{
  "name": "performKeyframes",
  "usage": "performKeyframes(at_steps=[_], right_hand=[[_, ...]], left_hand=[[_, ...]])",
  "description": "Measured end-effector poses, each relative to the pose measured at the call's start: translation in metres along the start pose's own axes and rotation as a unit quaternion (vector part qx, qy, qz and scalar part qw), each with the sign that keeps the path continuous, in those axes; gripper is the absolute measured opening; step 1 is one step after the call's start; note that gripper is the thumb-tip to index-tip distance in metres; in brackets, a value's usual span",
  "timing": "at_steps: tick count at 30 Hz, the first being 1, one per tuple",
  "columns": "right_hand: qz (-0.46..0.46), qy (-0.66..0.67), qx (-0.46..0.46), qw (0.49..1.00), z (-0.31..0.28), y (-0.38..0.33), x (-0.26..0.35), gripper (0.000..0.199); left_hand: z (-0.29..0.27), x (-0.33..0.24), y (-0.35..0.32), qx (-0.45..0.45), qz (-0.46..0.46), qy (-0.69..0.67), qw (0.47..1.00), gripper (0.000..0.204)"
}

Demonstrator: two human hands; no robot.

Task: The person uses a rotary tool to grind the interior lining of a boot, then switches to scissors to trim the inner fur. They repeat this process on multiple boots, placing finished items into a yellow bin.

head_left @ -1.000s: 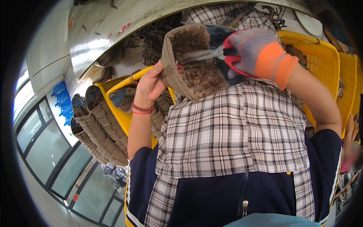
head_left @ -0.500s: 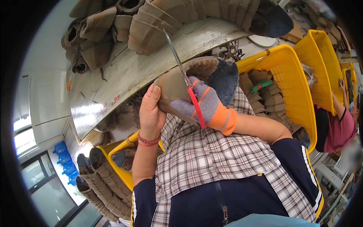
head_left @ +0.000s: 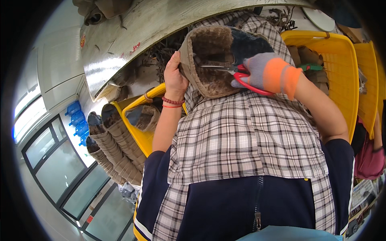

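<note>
A fleece-lined boot (head_left: pixel 209 60) is held up at upper centre of the frame, opening toward the camera. Its left edge is gripped by the bare left hand (head_left: pixel 175 76), fingers curled around it. Red-handled scissors (head_left: pixel 233 72) are pointed into the lining, their loops clasped by the gloved right hand (head_left: pixel 267 74). Yellow crates (head_left: pixel 341 68) are seen at right.

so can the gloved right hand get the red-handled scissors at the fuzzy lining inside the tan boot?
Probably yes. The right hand already has the red-handled scissors in the tan boot's open mouth, and the left hand grips its rim. Nothing blocks the way.
</note>
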State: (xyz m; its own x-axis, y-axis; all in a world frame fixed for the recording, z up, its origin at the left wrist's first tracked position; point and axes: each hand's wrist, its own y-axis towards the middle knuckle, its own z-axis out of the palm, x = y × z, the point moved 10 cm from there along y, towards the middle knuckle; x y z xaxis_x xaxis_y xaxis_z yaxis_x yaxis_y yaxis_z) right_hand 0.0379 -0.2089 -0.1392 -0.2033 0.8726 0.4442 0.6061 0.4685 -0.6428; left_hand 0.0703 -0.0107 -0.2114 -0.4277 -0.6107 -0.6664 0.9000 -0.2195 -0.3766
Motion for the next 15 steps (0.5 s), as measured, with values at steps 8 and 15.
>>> performKeyframes(at_steps=[8,15], right_hand=[[0.042,-0.006,-0.025,0.999,-0.002,0.009,-0.015,0.053],[0.058,-0.038,0.038,0.997,0.008,0.017,-0.011,0.045]], left_hand=[[0.006,-0.003,-0.009,-0.101,0.032,0.088,0.991,0.029],[0.007,0.007,0.006,-0.126,-0.034,0.061,0.99,0.03]])
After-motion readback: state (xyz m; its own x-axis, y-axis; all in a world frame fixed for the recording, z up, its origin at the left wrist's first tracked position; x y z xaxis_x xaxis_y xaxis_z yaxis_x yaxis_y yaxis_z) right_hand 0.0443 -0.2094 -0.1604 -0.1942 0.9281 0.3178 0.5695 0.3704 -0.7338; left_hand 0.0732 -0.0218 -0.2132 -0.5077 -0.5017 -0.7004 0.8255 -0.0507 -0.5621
